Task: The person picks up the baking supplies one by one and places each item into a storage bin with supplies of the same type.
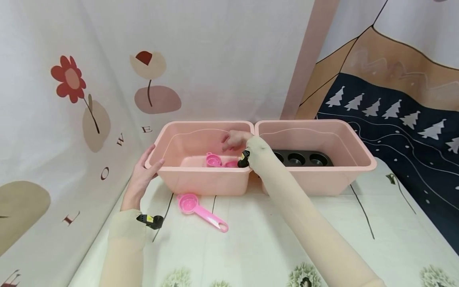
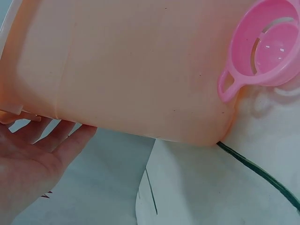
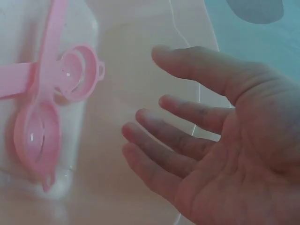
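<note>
My left hand [image 1: 140, 179] rests against the left corner of the left pink bin [image 1: 201, 181], its fingers along the outer side and thumb near the front rim. Inside that bin hovers my right hand [image 1: 234, 140], fingers spread and slightly bent, holding nothing. Below it on the bin floor lie two pink egg separators, one with its cup [image 3: 77, 72] farther in and one [image 3: 37, 138] crossing over the other's handle. Another pink egg separator [image 1: 202, 212] lies on the table in front of the bin, its handle pointing right and toward me.
A second pink bin [image 1: 315, 181] stands right beside the first, holding a black muffin pan [image 1: 303, 158]. Printed curtains [image 1: 222, 59] hang behind and to the left. A pale patterned cloth [image 1: 251, 247] covers the table.
</note>
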`<state>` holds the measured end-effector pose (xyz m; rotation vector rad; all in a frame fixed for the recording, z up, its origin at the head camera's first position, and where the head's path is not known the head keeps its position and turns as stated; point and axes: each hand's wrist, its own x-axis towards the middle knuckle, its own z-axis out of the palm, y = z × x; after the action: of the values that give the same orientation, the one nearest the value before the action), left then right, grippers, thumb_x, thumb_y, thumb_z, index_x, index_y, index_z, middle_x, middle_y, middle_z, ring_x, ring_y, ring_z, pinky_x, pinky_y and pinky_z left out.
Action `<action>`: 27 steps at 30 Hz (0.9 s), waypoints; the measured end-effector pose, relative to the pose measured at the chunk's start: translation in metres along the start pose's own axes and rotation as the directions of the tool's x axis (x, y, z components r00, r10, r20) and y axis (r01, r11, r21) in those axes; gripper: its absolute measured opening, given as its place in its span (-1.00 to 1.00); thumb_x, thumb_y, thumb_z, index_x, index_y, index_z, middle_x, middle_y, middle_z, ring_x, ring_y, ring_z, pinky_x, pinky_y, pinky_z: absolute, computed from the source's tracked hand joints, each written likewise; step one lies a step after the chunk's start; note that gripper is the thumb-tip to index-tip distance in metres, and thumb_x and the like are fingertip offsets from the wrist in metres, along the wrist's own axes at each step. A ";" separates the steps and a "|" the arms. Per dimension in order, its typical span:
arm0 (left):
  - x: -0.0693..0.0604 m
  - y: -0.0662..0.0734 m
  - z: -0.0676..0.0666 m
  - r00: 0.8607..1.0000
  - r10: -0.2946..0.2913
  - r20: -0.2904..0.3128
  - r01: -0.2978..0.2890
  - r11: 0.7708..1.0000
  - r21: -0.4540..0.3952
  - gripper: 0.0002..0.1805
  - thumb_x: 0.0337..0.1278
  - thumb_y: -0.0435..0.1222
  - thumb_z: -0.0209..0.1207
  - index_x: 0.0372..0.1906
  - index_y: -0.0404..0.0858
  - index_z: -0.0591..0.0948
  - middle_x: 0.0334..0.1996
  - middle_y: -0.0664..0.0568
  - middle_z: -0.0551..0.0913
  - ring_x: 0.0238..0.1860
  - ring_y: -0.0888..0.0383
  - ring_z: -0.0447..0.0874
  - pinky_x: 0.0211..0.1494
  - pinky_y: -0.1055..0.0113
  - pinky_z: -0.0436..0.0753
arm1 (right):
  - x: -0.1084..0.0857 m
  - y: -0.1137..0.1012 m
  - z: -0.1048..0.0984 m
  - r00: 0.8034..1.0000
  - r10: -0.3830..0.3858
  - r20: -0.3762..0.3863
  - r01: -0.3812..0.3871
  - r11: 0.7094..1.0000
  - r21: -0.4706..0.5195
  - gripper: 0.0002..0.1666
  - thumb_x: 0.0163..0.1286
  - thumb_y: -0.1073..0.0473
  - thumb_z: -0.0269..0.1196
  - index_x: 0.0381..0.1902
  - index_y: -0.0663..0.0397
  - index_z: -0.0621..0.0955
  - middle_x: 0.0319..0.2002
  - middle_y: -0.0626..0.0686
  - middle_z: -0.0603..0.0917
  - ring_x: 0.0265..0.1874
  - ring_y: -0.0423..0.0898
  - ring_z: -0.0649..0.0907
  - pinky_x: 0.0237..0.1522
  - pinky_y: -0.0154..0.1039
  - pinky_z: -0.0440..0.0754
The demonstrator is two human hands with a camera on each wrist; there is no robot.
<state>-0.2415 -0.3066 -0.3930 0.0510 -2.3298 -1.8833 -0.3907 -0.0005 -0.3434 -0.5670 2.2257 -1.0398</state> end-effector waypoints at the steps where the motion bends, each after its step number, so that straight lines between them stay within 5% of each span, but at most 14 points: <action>1: 0.001 -0.001 0.000 1.000 -0.004 0.001 0.004 1.000 0.000 -0.20 0.33 -0.22 0.16 0.55 -0.01 0.02 0.47 -0.21 0.03 0.17 0.14 0.37 -0.10 0.57 0.53 | -0.001 -0.001 -0.001 1.000 -0.012 0.000 0.012 1.000 -0.006 -0.38 0.30 0.32 0.22 0.29 0.41 0.35 -0.08 0.16 0.49 -0.18 0.01 0.49 0.09 -0.09 0.48; 8: 0.003 -0.004 0.003 1.000 -0.004 0.011 0.004 1.000 -0.021 -0.20 0.33 -0.25 0.15 0.55 -0.05 0.02 0.47 -0.22 0.03 0.14 0.19 0.38 -0.10 0.57 0.53 | -0.006 -0.004 -0.010 0.998 -0.062 0.011 0.061 0.998 0.033 -0.42 0.38 0.30 0.18 0.30 0.43 0.34 0.12 0.29 0.54 0.16 0.23 0.47 0.18 -0.06 0.46; 21: -0.001 0.005 -0.001 1.000 0.001 -0.004 -0.001 1.000 -0.001 -0.18 0.31 -0.18 0.18 0.55 0.00 0.03 0.46 -0.23 0.07 0.19 0.10 0.36 -0.10 0.55 0.54 | -0.026 -0.039 -0.023 0.976 -0.198 -0.087 0.200 0.980 0.013 -0.49 0.36 0.24 0.22 0.23 0.31 0.45 0.17 0.27 0.51 0.04 0.04 0.56 0.10 -0.13 0.54; 27: 0.000 0.002 -0.001 1.000 -0.010 -0.009 0.010 1.000 0.002 -0.20 0.32 -0.21 0.16 0.55 0.01 0.04 0.46 -0.22 0.07 0.16 0.14 0.37 -0.11 0.57 0.54 | -0.035 -0.042 -0.021 0.967 -0.240 -0.084 0.245 0.968 0.054 -0.51 0.36 0.28 0.21 0.21 0.34 0.45 0.14 0.29 0.53 0.08 0.14 0.55 0.12 -0.10 0.53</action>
<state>-0.2413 -0.3068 -0.3907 0.0719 -2.3294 -1.8817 -0.3754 0.0067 -0.2878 -0.7994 2.2199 -1.2710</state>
